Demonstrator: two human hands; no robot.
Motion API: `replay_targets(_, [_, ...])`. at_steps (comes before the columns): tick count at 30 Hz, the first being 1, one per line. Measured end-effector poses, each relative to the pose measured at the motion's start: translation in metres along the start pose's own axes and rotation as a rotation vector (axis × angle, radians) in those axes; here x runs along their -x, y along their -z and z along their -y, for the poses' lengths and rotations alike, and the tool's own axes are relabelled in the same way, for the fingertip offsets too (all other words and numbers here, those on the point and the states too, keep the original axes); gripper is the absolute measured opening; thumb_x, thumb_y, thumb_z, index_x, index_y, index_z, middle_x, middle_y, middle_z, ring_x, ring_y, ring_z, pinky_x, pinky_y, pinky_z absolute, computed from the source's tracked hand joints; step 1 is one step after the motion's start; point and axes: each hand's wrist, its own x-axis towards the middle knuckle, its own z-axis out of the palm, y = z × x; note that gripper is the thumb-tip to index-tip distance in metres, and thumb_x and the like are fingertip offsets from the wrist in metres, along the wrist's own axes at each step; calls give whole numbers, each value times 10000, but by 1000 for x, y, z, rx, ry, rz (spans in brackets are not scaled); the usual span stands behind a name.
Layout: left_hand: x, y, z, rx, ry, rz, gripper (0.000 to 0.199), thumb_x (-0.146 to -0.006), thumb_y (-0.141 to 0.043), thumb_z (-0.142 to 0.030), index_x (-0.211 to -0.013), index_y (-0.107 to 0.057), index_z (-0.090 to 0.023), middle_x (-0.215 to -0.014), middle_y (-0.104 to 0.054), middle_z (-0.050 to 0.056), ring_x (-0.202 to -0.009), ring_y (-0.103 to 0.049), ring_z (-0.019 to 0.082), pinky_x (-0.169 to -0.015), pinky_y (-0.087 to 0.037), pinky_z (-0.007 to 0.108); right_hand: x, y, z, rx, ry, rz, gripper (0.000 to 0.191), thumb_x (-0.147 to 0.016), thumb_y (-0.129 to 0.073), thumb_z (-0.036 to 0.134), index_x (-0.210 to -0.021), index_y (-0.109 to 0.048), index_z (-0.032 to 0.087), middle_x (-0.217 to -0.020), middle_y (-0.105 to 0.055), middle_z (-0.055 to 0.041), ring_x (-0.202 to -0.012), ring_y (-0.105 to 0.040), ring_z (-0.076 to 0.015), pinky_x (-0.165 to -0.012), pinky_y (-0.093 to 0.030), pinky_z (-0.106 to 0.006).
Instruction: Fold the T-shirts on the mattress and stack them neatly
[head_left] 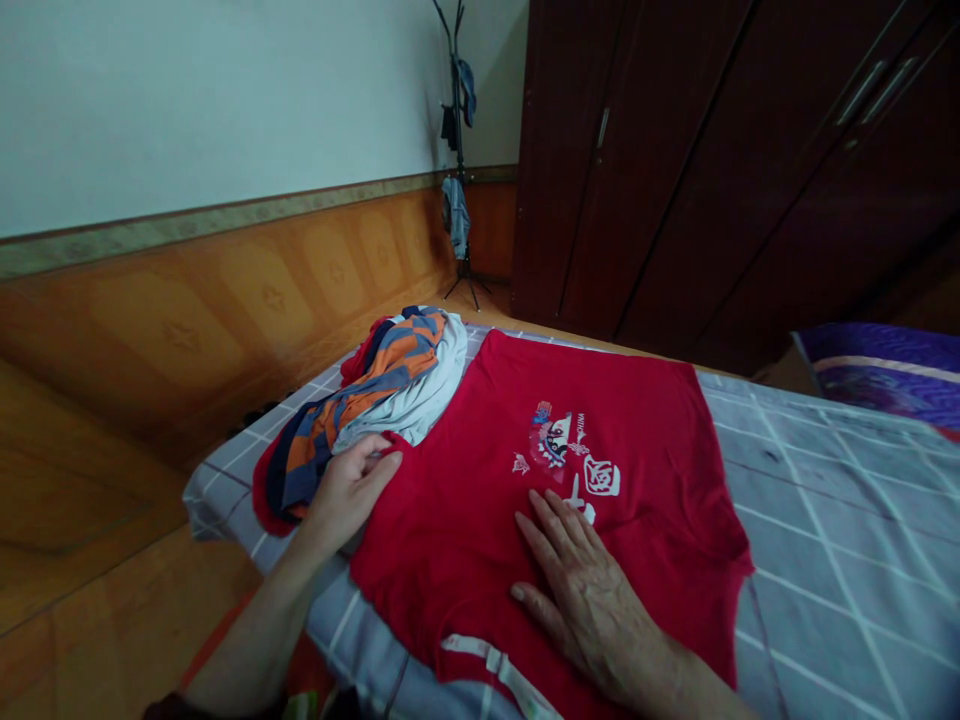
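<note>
A red T-shirt [465, 450] with a printed design lies spread over the bed, its neckline with a white inner band towards me. My left hand [358, 487] pinches the shirt's left edge between thumb and fingers. Flat on the front of the shirt rests my right hand [574, 585], fingers stretched out just below the white printed characters. Beside my left hand sits a heap of clothes [375, 385], with orange, navy, grey and red cloth in it.
The bed [817, 500] has a grey checked sheet. Behind it stand a dark red wardrobe [637, 180] and a black coat rack [459, 150] with clothes hung on it. A purple bundle [885, 365] lies at the right. An orange panelled wall [300, 290] runs along the left.
</note>
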Motion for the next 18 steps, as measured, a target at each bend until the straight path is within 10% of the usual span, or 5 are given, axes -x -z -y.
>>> replay_targets(7, [-3,-53,-24,78,-117,145,336,-883,-442,-381,-1132,-500,-163,-813,-636,19,-607,-600,122,-520,-455,214,-1,4,0,-2,-1,32,543,-899,-489,413,-1382,-434,172,-1483,-313,-146,-1372,-243,-322,-1054,-372,-503])
replay_targets(18, [-55,-22,-11,-553,-349,169,200,-821,-520,-227,-963,-655,-185,-985,-687,45,-898,-627,195,-798,-450,285,-4,12,1,-119,31,121,570,-889,-512,361,-1425,-360,238,-1497,-294,-124,-1383,-218,-311,-1074,-326,-523])
